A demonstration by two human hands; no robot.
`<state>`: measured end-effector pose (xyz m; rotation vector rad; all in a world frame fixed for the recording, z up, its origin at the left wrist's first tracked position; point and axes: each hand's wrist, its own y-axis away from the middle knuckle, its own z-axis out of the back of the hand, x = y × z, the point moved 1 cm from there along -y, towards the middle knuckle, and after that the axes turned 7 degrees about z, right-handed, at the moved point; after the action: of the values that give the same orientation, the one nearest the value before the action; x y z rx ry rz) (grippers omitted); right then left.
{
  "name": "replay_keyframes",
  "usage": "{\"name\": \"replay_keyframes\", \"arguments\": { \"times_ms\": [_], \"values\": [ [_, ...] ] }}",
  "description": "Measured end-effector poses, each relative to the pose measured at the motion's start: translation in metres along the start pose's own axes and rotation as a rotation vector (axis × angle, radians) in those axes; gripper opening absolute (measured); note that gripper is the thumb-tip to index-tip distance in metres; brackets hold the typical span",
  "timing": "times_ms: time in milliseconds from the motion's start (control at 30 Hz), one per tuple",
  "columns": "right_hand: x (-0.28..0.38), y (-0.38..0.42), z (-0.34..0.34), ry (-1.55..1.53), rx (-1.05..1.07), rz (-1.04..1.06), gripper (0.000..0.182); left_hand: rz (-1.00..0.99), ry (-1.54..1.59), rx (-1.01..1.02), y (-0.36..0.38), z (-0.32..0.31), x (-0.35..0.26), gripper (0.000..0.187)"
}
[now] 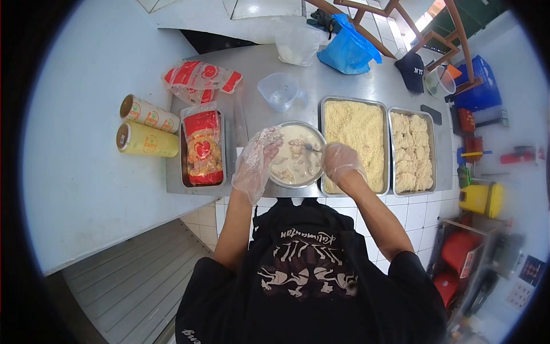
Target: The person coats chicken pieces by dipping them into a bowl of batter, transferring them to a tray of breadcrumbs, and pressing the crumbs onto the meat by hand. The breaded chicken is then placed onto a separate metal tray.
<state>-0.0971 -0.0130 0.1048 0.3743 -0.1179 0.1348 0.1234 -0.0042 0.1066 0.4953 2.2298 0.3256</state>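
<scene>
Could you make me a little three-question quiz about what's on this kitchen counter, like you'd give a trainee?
1. True or false: both hands wear clear plastic gloves.
2. Which tray lies right beside the bowl of batter? A) breadcrumbs B) coated pieces C) packets
3. What does the right hand hold over the bowl?

Key:
1. True; the left hand is gloved too.
2. A, the breadcrumb tray; the tray of coated pieces lies beyond it.
3. A small utensil, too small to identify.
</scene>
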Motion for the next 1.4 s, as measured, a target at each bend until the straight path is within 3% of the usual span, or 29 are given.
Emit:
{"name": "replay_keyframes", "arguments": {
  "times_ms": [233,333,433,533,600,700,900,1033,1133,1200,1300,1400],
  "values": [
    [0.008,-0.02,-0.042,-0.008,-0.095,0.118,0.022,0.071,-0.012,-0.024,-0.008,0.003,-0.004,0.05],
    [0.004,-0.014,-0.029,-0.02,-0.112,0.147,0.021,0.028,0.05,0.029,-0.003,0.0,-0.007,0.05],
    [0.01,-0.011,0.002,-0.056,-0.046,0.103,0.022,0.023,0.063,0.03,-0.002,0.003,-0.007,0.038],
    [0.022,-0.025,-0.018,-0.036,-0.088,0.114,0.023,0.054,0.056,-0.011,-0.003,0.004,-0.007,0.039],
    [0.03,-0.03,-0.034,-0.034,-0.071,0.277,0.024,0.015,0.064,0.047,0.001,0.001,-0.01,0.04],
    [0.026,-0.026,-0.037,-0.032,0.018,0.228,0.023,0.022,0.077,0.05,-0.001,0.004,-0.013,0.04],
    [0.032,-0.026,0.012,-0.041,-0.026,0.266,0.022,0.01,0.017,-0.029,0.002,0.006,-0.014,0.04],
    [0.038,-0.04,-0.024,0.0,-0.065,0.314,0.022,0.019,0.072,0.017,0.005,0.004,-0.015,0.04],
    [0.031,-0.035,-0.024,-0.024,-0.062,0.245,0.022,-0.025,0.0,0.002,0.006,0.005,-0.016,0.051],
    [0.03,-0.026,0.004,-0.012,0.047,0.216,0.022,-0.017,0.023,-0.011,0.008,0.007,-0.016,0.051],
    [0.042,-0.02,0.015,0.027,0.002,0.331,0.024,-0.011,-0.023,-0.031,0.009,0.006,-0.016,0.051],
    [0.058,-0.023,-0.018,-0.007,-0.005,0.374,0.024,-0.007,0.057,-0.003,0.003,0.009,-0.013,0.052]
  ]
}}
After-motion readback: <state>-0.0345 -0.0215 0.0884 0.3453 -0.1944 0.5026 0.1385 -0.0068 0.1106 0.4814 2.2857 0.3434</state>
